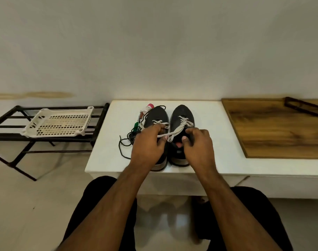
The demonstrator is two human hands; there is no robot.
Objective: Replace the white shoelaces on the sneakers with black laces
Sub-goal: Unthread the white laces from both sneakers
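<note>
Two dark grey sneakers stand side by side on the white table (205, 138), toes pointing away from me. The left sneaker (157, 114) and the right sneaker (183, 111) both carry white laces (183, 122). My left hand (148, 144) lies over the left sneaker and pinches a loose white lace end that runs across from the right sneaker. My right hand (198, 142) grips the collar of the right sneaker, thumb at its opening. A tangle of black laces (126, 142) lies on the table left of the sneakers.
A pink-capped tube (147, 108) and a green-tipped pen (136, 126) lie beside the left sneaker. A wooden board (274, 129) covers the table's right part. Left of the table a black metal rack (8, 136) holds a white perforated tray (58, 123).
</note>
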